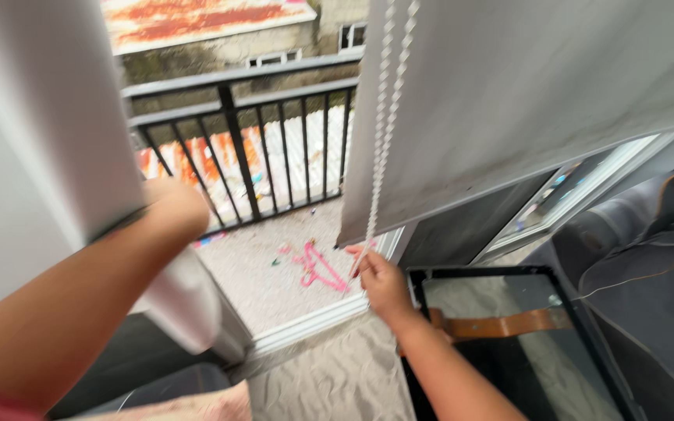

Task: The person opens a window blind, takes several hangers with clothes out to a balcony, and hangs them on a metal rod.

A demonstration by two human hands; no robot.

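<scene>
My right hand pinches the white bead chain of a grey roller blind, low down near the sill. The chain runs up to the top edge of the view. The blind hangs partly raised, with its bottom edge slanting across the glass. My left arm reaches up to a second white blind on the left. My left hand presses against or grips that blind's lower edge, and its fingers are hidden behind the fabric.
Through the opening lies a pebbled balcony floor with a pink hanger and a black metal railing. A black-framed glass table with a brown strap stands at lower right. Dark upholstered seating fills the right side.
</scene>
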